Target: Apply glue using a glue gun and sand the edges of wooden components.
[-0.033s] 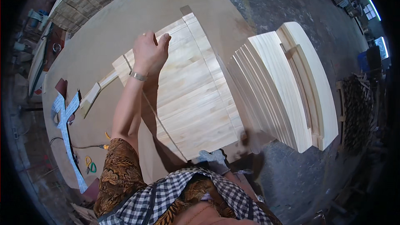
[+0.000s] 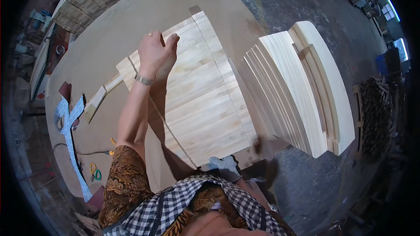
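A pale wooden panel (image 2: 201,91) made of joined strips lies on the brown work surface in front of me, with a seam along its right and a dark line along its left. Over its far left edge is my bare left hand (image 2: 156,54), bent at the wrist, fingers curled down and closed. The hand itself hides what those fingers hold. My right hand (image 2: 224,166), in a grey-blue glove, grips the panel's near edge close to my body; its fingertips are partly hidden.
Upright curved boards (image 2: 288,87) stand in a row at the right. Left of the panel lie a wooden stick (image 2: 99,96), printed strips (image 2: 68,122), a cord (image 2: 89,154) and scissors (image 2: 95,172). Bundled wood (image 2: 100,0) is stacked at the far left.
The panel and the row of boards sit very slightly higher in the picture. Both hands keep nearly the same places and poses.
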`<state>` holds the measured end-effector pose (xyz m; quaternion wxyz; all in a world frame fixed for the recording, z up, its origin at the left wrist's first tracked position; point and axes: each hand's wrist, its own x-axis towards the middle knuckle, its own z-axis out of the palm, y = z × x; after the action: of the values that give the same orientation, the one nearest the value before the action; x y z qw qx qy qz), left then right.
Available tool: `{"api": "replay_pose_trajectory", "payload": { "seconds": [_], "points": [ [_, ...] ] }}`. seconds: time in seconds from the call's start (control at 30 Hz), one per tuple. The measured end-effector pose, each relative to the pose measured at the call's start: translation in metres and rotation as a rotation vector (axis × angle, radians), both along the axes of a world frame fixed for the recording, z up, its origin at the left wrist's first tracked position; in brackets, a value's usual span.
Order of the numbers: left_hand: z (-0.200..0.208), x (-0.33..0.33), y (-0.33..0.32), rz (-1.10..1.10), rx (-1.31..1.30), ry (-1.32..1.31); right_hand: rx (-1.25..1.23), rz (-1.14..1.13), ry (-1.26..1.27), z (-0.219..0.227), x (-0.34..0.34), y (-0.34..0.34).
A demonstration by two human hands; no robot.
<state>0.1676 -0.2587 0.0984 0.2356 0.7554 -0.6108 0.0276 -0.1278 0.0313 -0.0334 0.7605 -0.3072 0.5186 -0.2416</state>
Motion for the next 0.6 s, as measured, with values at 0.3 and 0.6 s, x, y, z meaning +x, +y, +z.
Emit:
{"api": "replay_pose_trajectory", "payload": {
  "seconds": [0.3,0.6],
  "points": [
    [0.104,-0.058,0.063,-0.079,-0.370,-0.255,0.144,0.065,-0.064,0.013,-0.017,-0.009],
    [0.158,-0.118,0.133,-0.096,-0.577,-0.471,-0.381,-0.093,0.734,0.103,-0.044,-0.023]
  ]
}}
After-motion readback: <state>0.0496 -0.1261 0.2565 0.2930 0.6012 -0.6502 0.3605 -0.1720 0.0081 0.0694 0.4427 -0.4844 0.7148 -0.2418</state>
